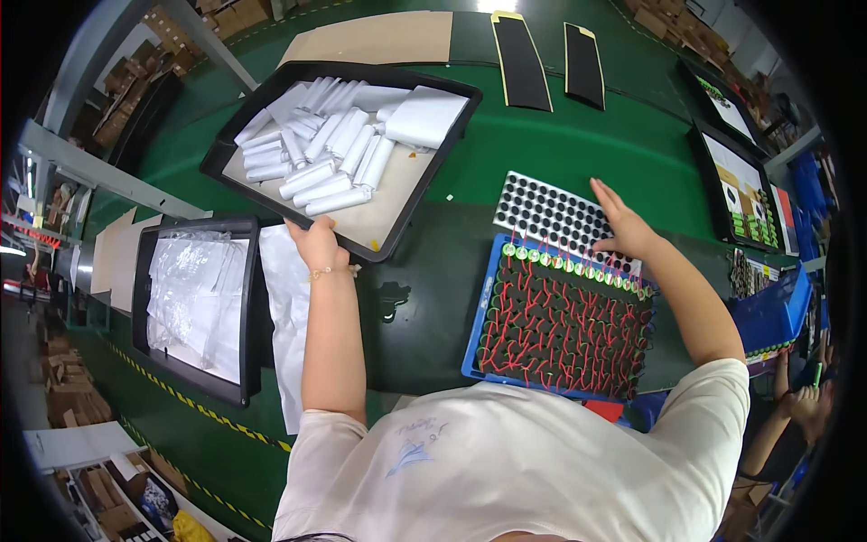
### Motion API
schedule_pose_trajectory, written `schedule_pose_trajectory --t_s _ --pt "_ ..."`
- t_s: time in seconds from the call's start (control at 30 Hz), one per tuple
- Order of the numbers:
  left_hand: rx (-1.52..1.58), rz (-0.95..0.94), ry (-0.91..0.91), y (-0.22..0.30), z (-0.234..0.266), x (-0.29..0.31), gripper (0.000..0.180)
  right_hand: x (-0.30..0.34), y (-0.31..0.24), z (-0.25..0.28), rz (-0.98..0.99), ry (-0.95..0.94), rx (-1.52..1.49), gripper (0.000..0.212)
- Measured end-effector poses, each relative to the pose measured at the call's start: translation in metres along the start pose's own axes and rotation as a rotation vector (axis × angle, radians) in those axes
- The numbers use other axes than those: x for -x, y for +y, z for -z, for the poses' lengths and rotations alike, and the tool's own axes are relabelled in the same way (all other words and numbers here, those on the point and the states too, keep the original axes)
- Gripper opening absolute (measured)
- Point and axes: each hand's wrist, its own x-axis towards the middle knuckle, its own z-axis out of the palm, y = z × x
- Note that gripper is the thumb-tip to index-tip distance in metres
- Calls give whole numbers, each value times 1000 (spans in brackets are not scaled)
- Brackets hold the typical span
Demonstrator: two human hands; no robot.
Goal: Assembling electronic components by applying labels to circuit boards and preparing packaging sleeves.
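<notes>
My left hand (321, 247) is closed on the near edge of a black tray (437, 172), which sits at a slant on the bench. Inside the tray lie several white rolled tubes (313, 176) and a folded white sheet (428, 117). My right hand (627, 224) is open, fingers stretched, at the right edge of a white sheet with rows of black round pads (549, 200); its thumb lies over the sheet. Just below, a blue tray (475, 331) holds dark foam with many red wires (564, 325) and a row of round green-rimmed parts (578, 267).
A second black tray (248, 316) with clear plastic bags stands at left, beside a white sheet (285, 316). Cardboard (375, 41) and two black panels (521, 63) lie at the back. More trays (736, 185) stand at right, near another person's hands (808, 408).
</notes>
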Motion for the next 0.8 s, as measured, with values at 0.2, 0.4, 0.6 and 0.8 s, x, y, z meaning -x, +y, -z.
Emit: schedule_pose_trajectory --t_s 0.2,0.4,0.6,0.8 --pt "131 -91 -133 -6 16 5 88 43 42 14 -148 144 36 130" --pt "-33 -259 -339 5 -12 -14 87 76 59 -9 -241 311 -50 125" --pt "-217 -88 -617 30 -32 -82 82 108 66 -32 -330 477 32 115" --pt "-712 -75 -709 11 -48 -160 72 136 61 -49 -434 566 -33 107"
